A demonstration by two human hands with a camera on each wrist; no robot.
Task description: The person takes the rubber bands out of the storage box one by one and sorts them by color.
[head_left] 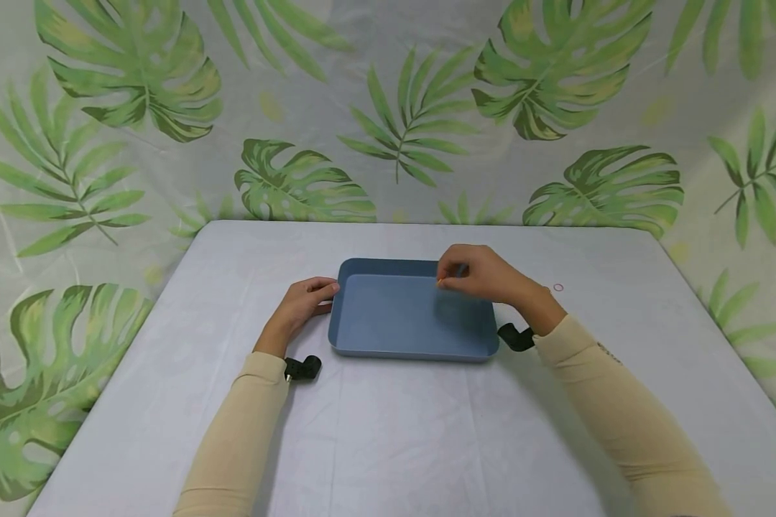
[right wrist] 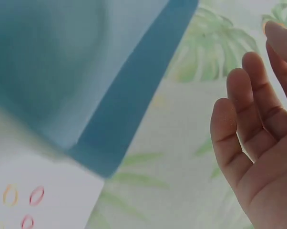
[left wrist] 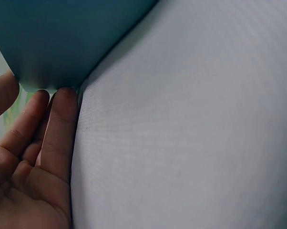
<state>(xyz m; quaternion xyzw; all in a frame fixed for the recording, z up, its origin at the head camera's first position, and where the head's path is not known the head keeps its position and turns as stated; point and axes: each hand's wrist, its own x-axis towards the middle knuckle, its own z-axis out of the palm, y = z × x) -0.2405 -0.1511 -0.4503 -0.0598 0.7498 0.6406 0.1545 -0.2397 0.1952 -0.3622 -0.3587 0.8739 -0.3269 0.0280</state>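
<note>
A shallow blue-grey tray [head_left: 388,316] lies on the table in the head view. At its left side is my left hand [head_left: 300,305], fairly straight fingertips touching the outer wall, as the left wrist view also shows. My right hand [head_left: 485,273] is raised over the tray's right back part, thumb and index finger pinching a tiny orange loop like a rubber band [head_left: 439,283]. Only an edge of this band [right wrist: 265,27] shows beside the thumb in the right wrist view; the other fingers there are loosely bent.
A thin red loop [head_left: 558,288] lies on the white table [head_left: 401,438] right of the tray. Yellow and red loops [right wrist: 36,196] appear on the table in the right wrist view. Behind the table hangs a leaf-patterned cloth [head_left: 427,194].
</note>
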